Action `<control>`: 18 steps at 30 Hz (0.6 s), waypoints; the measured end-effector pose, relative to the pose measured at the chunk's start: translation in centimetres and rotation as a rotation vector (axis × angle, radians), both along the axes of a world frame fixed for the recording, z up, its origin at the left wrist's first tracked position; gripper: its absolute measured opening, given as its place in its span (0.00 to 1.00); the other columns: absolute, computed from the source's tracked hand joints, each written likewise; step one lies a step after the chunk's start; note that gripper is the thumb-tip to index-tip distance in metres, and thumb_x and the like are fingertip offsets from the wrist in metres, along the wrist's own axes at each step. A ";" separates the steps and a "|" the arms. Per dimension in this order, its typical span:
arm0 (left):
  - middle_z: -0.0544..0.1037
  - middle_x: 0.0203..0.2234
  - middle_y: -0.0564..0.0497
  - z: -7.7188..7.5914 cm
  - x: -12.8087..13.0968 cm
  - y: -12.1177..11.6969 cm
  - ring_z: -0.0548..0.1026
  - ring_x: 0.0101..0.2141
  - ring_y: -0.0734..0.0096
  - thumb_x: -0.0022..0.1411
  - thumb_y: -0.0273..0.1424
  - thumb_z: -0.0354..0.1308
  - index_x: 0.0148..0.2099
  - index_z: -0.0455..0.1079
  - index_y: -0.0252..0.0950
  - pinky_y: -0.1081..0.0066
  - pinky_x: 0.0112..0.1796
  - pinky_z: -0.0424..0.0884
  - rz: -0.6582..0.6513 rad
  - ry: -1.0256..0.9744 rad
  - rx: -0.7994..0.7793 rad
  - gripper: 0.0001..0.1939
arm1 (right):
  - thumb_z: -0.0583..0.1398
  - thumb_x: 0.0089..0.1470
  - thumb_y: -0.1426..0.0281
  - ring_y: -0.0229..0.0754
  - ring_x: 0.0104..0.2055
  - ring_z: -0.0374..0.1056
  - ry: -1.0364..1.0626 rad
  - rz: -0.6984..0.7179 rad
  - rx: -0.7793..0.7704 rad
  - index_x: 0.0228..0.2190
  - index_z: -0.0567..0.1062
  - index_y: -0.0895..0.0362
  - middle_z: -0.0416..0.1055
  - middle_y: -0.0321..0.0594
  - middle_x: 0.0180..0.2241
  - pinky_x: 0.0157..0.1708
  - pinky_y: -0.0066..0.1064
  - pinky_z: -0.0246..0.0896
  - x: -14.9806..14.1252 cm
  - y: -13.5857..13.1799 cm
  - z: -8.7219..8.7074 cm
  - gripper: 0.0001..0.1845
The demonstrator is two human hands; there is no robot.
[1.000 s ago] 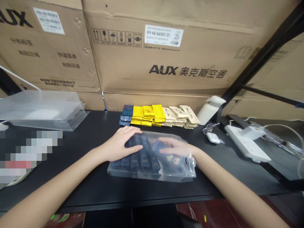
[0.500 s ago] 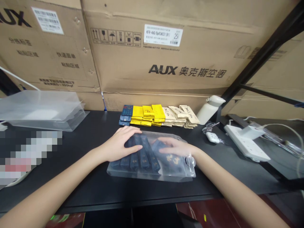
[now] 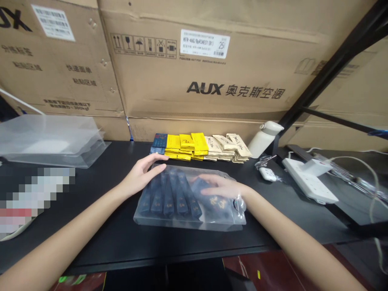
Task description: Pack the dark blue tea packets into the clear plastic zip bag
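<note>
Lifted off the packets (image 3: 169,198), the left hand (image 3: 138,176) has moved back towards 10 o'clock, uncovering more of their row; the right hand (image 3: 220,186) has kept its place inside the bag (image 3: 178,223). On a clock face centred on the bag, with 12 towards the boxes (image 3: 212,72), the left hand is at 10 o'clock, thumb and fingers apart and holding nothing. Its fingertips are near the blue stack (image 3: 159,142) at 11, its thumb by the bag's back edge; whether it touches the bag I cannot tell.

Through the bag's 3 o'clock end goes the right hand, seen through the cloudy plastic. Its thumb and fingers are apart over a dark packet with gold writing; whether they clamp it I cannot tell. Left of that hand, the other dark packets lie side by side in the bag, which rests flat on the black table (image 3: 121,238).

At 12 is the yellow stack (image 3: 185,146), touching the blue one; at 1 is the beige stack (image 3: 228,146). An upright bottle (image 3: 263,141) stands at 2, with a white case (image 3: 268,174) between 2 and 3. A power strip (image 3: 309,182) lies at 3, and clear sleeves (image 3: 48,137) lie between 9 and 10.
</note>
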State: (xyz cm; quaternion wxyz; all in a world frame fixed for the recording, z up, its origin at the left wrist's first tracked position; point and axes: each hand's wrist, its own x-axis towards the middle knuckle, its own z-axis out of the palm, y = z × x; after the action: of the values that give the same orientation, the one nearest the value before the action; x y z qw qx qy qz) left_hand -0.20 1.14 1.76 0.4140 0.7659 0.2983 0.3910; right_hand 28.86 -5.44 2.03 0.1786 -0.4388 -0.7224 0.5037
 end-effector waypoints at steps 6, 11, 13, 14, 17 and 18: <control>0.78 0.46 0.47 -2.0 -0.3 1.5 0.74 0.49 0.53 0.56 0.46 0.60 0.48 0.71 0.38 0.57 0.51 0.68 0.016 0.133 -0.167 0.22 | 0.62 0.54 0.70 0.50 0.69 0.45 -0.003 0.028 -0.046 0.63 0.58 0.54 0.50 0.44 0.67 0.68 0.46 0.37 1.3 0.3 -0.6 0.37; 0.78 0.46 0.50 -2.2 -0.2 1.6 0.74 0.48 0.55 0.55 0.47 0.61 0.48 0.71 0.40 0.60 0.48 0.70 0.013 0.141 -0.198 0.22 | 0.64 0.52 0.70 0.48 0.65 0.55 0.158 0.067 -0.073 0.60 0.63 0.52 0.59 0.43 0.63 0.63 0.44 0.51 0.4 0.0 -0.2 0.34; 0.78 0.46 0.49 -2.2 -0.1 1.5 0.74 0.48 0.55 0.55 0.47 0.61 0.48 0.71 0.40 0.60 0.49 0.69 0.013 0.149 -0.189 0.22 | 0.66 0.51 0.69 0.46 0.60 0.62 0.241 -0.003 -0.158 0.57 0.66 0.52 0.65 0.43 0.59 0.59 0.42 0.58 0.1 0.2 -0.5 0.32; 0.78 0.46 0.49 -2.2 -0.1 1.5 0.74 0.48 0.55 0.55 0.47 0.61 0.48 0.71 0.40 0.60 0.49 0.69 0.014 0.150 -0.185 0.22 | 0.66 0.51 0.68 0.44 0.56 0.66 0.282 -0.049 -0.202 0.56 0.68 0.52 0.68 0.42 0.56 0.58 0.41 0.61 0.0 0.3 -0.8 0.31; 0.78 0.45 0.49 -2.1 0.0 1.4 0.74 0.48 0.56 0.56 0.46 0.60 0.47 0.71 0.40 0.60 0.50 0.68 0.023 0.150 -0.181 0.21 | 0.67 0.50 0.66 0.41 0.49 0.71 0.348 -0.175 -0.263 0.50 0.72 0.50 0.73 0.38 0.50 0.54 0.38 0.65 0.4 0.8 -1.9 0.25; 0.79 0.44 0.49 -2.1 0.1 1.4 0.74 0.47 0.56 0.56 0.46 0.60 0.47 0.71 0.39 0.60 0.50 0.68 0.027 0.152 -0.182 0.21 | 0.67 0.50 0.65 0.41 0.49 0.71 0.343 -0.194 -0.256 0.50 0.73 0.49 0.73 0.37 0.49 0.54 0.38 0.66 0.7 0.9 -2.3 0.24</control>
State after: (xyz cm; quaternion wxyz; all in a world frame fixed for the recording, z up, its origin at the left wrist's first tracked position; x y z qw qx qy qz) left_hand -0.09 2.53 -0.33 0.4529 0.7486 0.3731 0.3087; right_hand 29.54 -4.56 -0.26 0.2894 -0.4332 -0.5660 0.6390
